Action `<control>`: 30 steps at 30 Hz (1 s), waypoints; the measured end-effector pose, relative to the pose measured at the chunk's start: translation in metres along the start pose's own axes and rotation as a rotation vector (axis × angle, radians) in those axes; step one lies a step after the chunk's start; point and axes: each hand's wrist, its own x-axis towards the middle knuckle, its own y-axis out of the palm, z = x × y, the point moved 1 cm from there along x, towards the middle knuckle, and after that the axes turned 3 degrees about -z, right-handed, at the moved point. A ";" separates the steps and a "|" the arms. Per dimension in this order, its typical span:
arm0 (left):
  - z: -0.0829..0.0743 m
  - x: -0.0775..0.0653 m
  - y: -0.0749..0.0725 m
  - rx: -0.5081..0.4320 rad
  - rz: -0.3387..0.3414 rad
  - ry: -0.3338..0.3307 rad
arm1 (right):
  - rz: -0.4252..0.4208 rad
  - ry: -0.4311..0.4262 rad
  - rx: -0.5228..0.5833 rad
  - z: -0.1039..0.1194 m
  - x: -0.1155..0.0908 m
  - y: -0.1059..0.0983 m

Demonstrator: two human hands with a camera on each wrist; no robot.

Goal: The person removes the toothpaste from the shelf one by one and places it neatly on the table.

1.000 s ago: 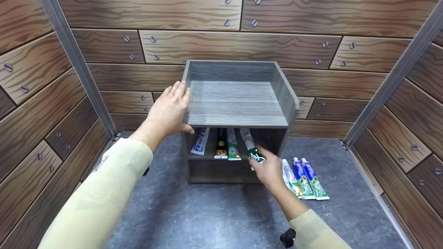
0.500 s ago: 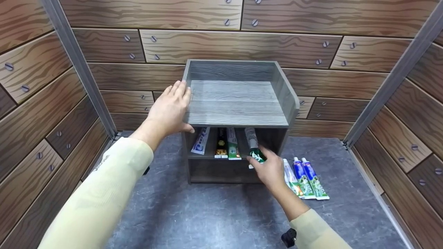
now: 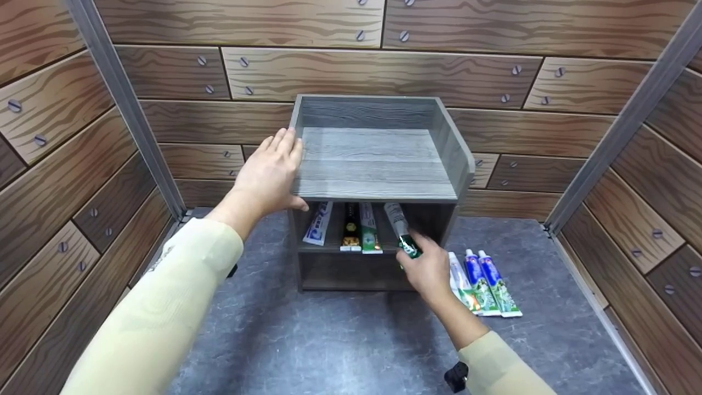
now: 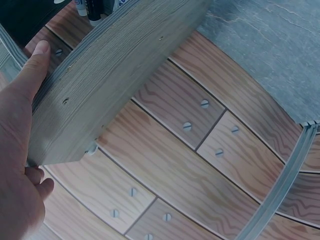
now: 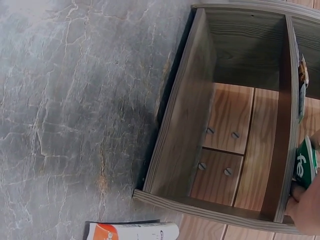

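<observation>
My right hand [image 3: 429,269] pinches the bottom end of a green-and-white toothpaste tube [image 3: 396,218] at the front of the small grey shelf unit [image 3: 378,164]. The tube's narrow end points into the middle compartment, on its right side. In the right wrist view only part of the green end [image 5: 304,162] shows beside the fingers. My left hand [image 3: 269,174] rests with straight fingers against the unit's left side panel, its thumb [image 4: 37,65] at the front edge. Left of the held tube lie a white-and-purple tube [image 3: 317,225], a black-and-gold tube [image 3: 350,227] and a white-and-green tube [image 3: 369,229].
To the right of the unit, side by side on the grey marbled floor [image 3: 329,340], lie a white tube with an orange and green end [image 3: 463,285] and two blue-and-green tubes [image 3: 498,282]. Wood-patterned walls [image 3: 378,77] enclose three sides, with grey metal posts [image 3: 129,109] at the corners.
The held tube's narrow end swung right, then back a little to the left, while my right hand shifted slightly. My left hand has stayed against the unit.
</observation>
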 end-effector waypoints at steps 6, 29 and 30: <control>0.001 -0.001 -0.001 -0.001 -0.007 -0.005 | -0.037 -0.029 0.012 0.001 0.001 0.002; -0.001 0.001 0.000 -0.021 0.013 -0.020 | -0.071 0.040 0.003 -0.002 -0.007 -0.009; -0.001 0.001 0.000 -0.022 0.013 -0.018 | -0.076 0.033 0.002 -0.002 -0.007 -0.009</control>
